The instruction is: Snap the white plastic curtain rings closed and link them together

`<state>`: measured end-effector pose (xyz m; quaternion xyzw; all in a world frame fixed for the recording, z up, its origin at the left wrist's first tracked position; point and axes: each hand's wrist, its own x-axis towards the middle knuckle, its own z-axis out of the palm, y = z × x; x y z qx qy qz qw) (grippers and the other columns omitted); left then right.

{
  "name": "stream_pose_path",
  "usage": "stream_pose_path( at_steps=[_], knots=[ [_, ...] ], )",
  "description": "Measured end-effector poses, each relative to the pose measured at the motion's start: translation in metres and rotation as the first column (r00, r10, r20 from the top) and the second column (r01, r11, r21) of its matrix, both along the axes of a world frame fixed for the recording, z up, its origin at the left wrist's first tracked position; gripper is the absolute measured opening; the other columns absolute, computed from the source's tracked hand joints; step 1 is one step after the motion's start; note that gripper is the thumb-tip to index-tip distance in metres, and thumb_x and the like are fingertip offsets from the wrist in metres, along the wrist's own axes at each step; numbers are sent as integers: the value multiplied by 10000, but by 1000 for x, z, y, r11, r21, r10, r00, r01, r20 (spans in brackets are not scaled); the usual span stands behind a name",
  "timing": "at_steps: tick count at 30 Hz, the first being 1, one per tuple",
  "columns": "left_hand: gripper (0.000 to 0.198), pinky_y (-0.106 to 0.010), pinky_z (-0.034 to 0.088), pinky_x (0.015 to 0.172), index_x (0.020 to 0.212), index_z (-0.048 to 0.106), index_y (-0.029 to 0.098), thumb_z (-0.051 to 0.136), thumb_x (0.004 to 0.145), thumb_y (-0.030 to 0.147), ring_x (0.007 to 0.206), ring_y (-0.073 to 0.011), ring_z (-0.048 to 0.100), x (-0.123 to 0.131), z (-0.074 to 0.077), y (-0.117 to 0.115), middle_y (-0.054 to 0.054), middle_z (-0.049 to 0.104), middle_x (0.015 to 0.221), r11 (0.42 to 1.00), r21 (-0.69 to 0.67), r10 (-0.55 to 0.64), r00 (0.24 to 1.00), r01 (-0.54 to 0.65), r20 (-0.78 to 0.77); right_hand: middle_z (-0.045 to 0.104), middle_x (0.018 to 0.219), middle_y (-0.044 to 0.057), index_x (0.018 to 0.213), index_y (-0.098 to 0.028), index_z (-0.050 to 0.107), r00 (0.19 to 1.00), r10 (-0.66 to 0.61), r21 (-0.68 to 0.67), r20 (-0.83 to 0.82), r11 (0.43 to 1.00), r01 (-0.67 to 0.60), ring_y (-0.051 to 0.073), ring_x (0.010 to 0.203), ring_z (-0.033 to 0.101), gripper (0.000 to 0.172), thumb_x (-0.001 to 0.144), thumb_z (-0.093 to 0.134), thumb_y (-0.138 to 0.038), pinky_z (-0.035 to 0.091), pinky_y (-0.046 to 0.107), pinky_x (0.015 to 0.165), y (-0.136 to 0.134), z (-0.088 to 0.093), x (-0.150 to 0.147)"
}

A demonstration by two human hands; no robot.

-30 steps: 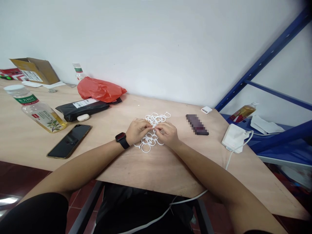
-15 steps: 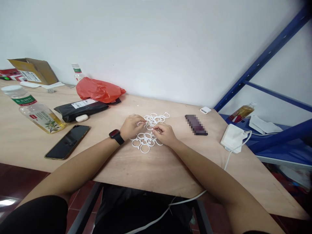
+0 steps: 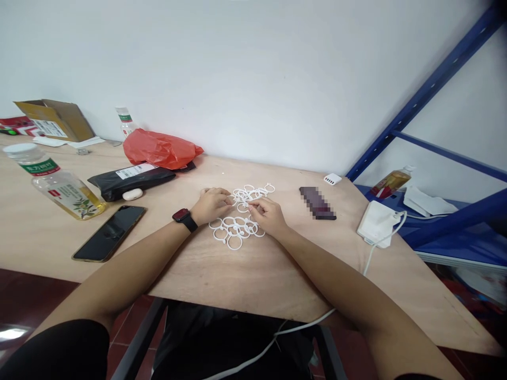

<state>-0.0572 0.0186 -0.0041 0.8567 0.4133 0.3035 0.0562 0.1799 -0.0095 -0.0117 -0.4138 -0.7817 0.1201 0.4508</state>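
Many thin white plastic rings, some with small knobs like curtain rings, lie on the wooden table in two overlapping clusters. The nearer cluster (image 3: pixel 234 241) is in front of my hands; the farther cluster (image 3: pixel 249 193) lies beyond and between them. My right hand (image 3: pixel 268 215) has thumb and forefinger pinched on a white plastic ring (image 3: pixel 243 207) at the near edge of the farther cluster. To the left, my left hand (image 3: pixel 213 205) has its fingers loosely bent and apart, beside the farther cluster, with no ring seen in it. A black watch (image 3: pixel 185 218) is on that wrist.
Leftward are a phone (image 3: pixel 111 233), a tea bottle (image 3: pixel 55 182), a white earbud case (image 3: pixel 132 194), a black parcel (image 3: pixel 134 178) and a red plastic bag (image 3: pixel 160 148). On the right are a blurred-out dark object (image 3: pixel 317 203), a white charger (image 3: pixel 378 224) with cable, and a blue rack (image 3: pixel 420 79).
My left hand has drawn back slightly to the left, its fingers no longer at the ring they were touching. My right hand has stayed nearly in place, still pinching.
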Motion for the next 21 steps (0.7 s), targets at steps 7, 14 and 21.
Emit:
stream_pose_path(
  at_steps=[7,14,21],
  knots=[
    [170,-396,448,961,868,708,220,633,882,372,1087,-216,619,17,16,-25,-81,679,1190,964,173,-225,966,201,129,708,923,51,1064,-221,708,995,62,40,-74,997,-59,163,758,637,218,923,579,-327,509,284,695,-2,1,2],
    [278,-406,450,966,1113,671,220,635,899,394,1046,-215,671,28,12,-31,-67,731,1110,974,124,-217,946,192,242,713,834,37,960,-217,717,995,71,110,-63,992,-64,151,698,624,162,923,586,-307,516,280,669,-7,3,-1],
    [176,-384,459,938,943,709,217,599,936,354,1009,-196,678,30,9,-28,-43,751,1033,968,142,-242,923,208,300,744,903,52,962,-233,713,985,171,176,27,969,-173,181,826,685,143,936,581,-284,546,315,747,-9,4,-2]
  ],
)
